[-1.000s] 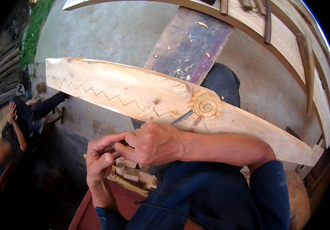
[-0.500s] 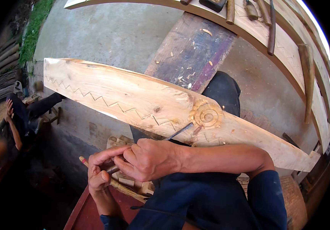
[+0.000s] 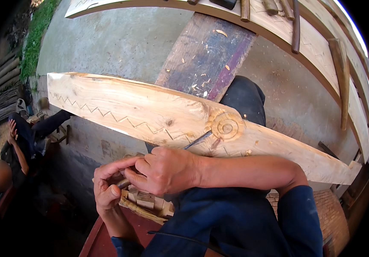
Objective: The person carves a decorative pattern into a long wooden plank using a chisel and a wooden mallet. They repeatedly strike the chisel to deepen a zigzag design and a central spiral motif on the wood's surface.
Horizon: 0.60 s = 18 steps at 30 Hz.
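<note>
A pale wooden beam [image 3: 128, 109] lies slantwise across my lap, with a zigzag line cut along its left part and a round ringed carving [image 3: 227, 127] right of its middle. My right hand [image 3: 165, 171] is closed round a slim carving chisel. The chisel's dark metal blade [image 3: 198, 140] slants up to the right, its tip at the lower left edge of the carving. My left hand [image 3: 110, 182] curls round the brown chisel handle [image 3: 123, 184], thumb below and fingers above. Most of the handle is hidden by both hands.
Under the beam runs a stained plank [image 3: 197, 55] with scattered shavings. Far right, curved timbers [image 3: 313, 68] carry several wooden-handled tools and a wooden mallet-like piece [image 3: 341, 81]. A basket of wood blocks [image 3: 148, 201] stands below my hands. Another person [image 3: 19, 145] sits at far left.
The whole scene has shifted slightly left in the picture. Both hands keep hold of the chisel, and its tip stays close to the carving's lower left edge.
</note>
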Tool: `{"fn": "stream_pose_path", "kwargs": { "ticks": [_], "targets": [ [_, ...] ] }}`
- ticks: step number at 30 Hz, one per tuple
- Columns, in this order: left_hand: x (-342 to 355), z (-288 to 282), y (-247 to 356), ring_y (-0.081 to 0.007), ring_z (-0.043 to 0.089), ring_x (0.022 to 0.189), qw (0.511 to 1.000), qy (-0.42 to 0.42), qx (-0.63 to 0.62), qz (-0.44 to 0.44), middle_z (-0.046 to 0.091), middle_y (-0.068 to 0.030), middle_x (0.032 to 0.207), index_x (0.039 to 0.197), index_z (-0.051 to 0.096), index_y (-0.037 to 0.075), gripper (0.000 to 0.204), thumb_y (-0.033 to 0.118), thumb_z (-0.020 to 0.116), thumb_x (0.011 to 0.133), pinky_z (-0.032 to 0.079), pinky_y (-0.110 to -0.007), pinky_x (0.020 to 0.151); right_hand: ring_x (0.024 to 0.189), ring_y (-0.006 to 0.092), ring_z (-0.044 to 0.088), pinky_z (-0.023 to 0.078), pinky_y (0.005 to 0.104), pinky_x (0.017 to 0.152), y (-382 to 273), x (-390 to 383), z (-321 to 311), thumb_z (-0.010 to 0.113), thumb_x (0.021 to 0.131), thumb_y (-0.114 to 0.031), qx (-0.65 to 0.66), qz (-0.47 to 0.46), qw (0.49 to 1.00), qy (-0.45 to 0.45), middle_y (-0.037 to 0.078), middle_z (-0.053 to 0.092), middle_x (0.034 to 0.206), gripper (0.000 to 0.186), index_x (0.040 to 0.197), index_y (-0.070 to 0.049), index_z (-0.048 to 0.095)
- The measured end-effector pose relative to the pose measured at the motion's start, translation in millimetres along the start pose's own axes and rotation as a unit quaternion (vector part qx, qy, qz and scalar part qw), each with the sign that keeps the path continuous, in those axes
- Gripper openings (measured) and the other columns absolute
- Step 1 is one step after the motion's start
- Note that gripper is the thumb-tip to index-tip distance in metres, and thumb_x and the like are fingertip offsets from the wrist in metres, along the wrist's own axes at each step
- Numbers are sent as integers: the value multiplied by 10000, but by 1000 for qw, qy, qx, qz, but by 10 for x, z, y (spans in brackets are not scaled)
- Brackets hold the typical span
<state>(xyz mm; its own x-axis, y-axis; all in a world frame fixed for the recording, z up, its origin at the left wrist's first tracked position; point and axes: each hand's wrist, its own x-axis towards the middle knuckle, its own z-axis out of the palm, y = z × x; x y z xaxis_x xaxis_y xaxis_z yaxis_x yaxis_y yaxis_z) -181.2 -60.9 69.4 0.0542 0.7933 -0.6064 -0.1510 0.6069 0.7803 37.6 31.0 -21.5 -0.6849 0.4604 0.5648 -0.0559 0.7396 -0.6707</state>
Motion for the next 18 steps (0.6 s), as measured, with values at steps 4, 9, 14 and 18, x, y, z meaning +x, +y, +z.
{"fn": "stream_pose_path", "kwargs": {
  "ticks": [4,9,14,18],
  "targets": [
    [125,-31,9,-324,759,1243,1000,-1,-13,-20,742,-296,1370,1414,657,-198,993,637,850,912,584,-415,1099,620,148,622,454,300,499,27,13,48,713,905,-168,-6,14,1000,-12,47,586,752,297,1112,38,768],
    [22,27,-16,-345,752,1266,999,-13,-29,19,735,-296,1386,1425,649,-196,1019,656,849,903,573,-425,1125,606,136,585,411,287,513,-67,40,-17,716,901,-165,-82,-40,996,7,28,562,726,293,1105,38,777],
    [-38,49,-36,-359,748,1275,1000,-1,-19,3,725,-311,1393,1446,628,-198,1097,715,846,879,566,-430,1141,607,132,580,412,287,521,1,23,-1,725,892,-178,-51,-46,998,6,20,550,719,321,1114,49,774],
    [0,73,-18,-394,752,1269,998,-8,-45,46,713,-357,1389,1450,620,-193,1141,808,749,917,582,-472,1127,617,134,585,422,289,548,20,67,-31,718,915,-189,-73,-80,993,40,15,558,723,320,1118,52,773]
  ]
}}
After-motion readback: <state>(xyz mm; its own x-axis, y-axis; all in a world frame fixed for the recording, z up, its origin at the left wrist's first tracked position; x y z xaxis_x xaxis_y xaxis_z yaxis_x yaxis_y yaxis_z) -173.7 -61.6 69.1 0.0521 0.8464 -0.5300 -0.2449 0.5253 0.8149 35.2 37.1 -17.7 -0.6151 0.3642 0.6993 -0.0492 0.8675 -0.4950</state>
